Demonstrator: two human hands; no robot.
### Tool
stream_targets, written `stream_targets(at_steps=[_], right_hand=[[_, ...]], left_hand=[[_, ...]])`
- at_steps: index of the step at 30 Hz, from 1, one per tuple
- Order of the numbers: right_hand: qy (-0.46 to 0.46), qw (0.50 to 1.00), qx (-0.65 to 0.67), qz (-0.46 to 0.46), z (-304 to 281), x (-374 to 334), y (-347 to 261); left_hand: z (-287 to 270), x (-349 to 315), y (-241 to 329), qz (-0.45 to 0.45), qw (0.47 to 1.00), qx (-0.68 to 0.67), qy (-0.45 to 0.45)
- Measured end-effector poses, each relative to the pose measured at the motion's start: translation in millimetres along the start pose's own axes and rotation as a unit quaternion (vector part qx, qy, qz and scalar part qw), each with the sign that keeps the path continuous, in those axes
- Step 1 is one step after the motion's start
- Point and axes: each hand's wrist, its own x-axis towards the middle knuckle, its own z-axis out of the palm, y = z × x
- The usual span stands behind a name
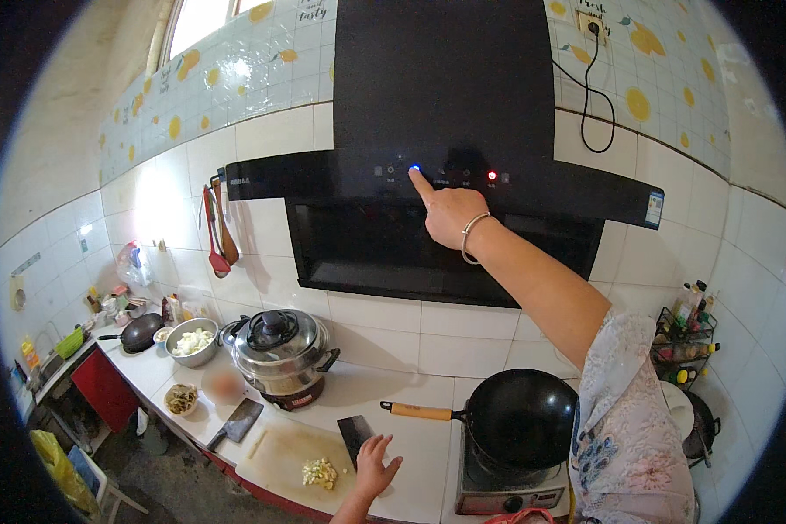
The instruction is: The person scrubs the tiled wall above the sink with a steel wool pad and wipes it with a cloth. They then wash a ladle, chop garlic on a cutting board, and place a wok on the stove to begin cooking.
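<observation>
My right hand (pixel 454 214) is raised to the black range hood (pixel 445 96), its index fingertip on a blue-lit spot of the control strip. A red light glows farther right. The other fingers are bent, holding nothing. Low in front, my left hand (pixel 375 467) hovers with fingers apart and empty. It is beside a dark flat rectangular thing (pixel 355 433), whose kind I cannot tell. The cutting board (pixel 279 454) bears chopped pale pieces (pixel 320 473). Right of my left hand, a black wok (pixel 522 419) with a wooden handle sits on a stove (pixel 508 493).
A steel lidded electric pot (pixel 279 349) stands behind the board. A cleaver (pixel 236 425), a small bowl (pixel 182 399) and a metal bowl (pixel 192 341) of white pieces lie leftward. Red and brown utensils (pixel 218 236) hang left; a bottle rack (pixel 686 336) is at right.
</observation>
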Motion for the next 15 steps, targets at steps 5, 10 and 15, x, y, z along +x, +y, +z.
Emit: stream_targets(at_steps=[5, 10, 15], right_hand=[[-0.009, 1.000, -0.028, -0.010, 8.8, -10.2, 4.2], [0.004, 0.999, -0.032, 0.019, -0.3, -24.0, 17.9], [0.005, 0.999, -0.028, 0.041, 4.3, -21.8, 26.5]], left_hand=[[10.4, -5.0, -3.5, 0.003, 1.000, -0.018, -0.003], [13.9, -7.5, -3.9, 0.000, 1.000, -0.016, -0.013], [12.6, -5.7, -0.1, 0.004, 1.000, -0.017, -0.014]])
